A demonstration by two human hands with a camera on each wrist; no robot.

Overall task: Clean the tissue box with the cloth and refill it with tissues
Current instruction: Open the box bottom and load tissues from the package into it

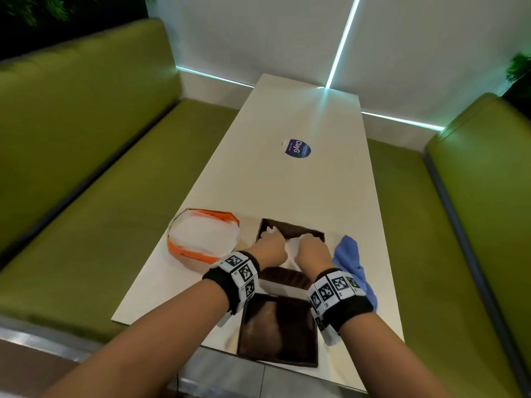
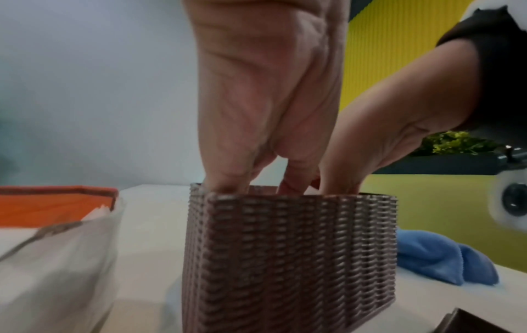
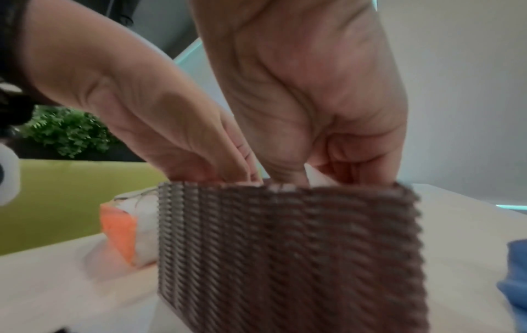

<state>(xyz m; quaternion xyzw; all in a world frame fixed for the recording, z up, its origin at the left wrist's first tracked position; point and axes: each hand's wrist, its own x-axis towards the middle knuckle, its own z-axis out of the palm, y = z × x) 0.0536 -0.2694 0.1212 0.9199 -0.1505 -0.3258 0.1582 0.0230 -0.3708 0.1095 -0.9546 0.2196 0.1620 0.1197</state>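
Head view: brown woven tissue box (image 1: 290, 239) sitting open-topped near the close end of the white table (image 1: 301, 179), white tissues (image 1: 293, 248) bunched inside. Both hands reaching down into it side by side. Left hand (image 1: 273, 248) with fingers dipping past the rim, pressing on the tissues; can't tell if actually gripping anything, fingertips hidden by the wall in the left wrist view. Right hand (image 1: 313, 251) right next to it, fingers curling around a bit of white tissue, peeking out between thumb and fingers in the right wrist view. Hands nearly touching each other over the box.

Sitting just left of the box: opened orange-and-clear tissue pack (image 1: 204, 239), still looking full of white sheets. Lying just right of the box: crumpled blue cloth (image 1: 352, 262), nobody touching it. Resting at the table's near edge, under the wrists: dark brown lid (image 1: 278, 331). Round dark sticker (image 1: 296, 148) farther up the tabletop. Green bench seats (image 1: 86, 156) running along both sides.
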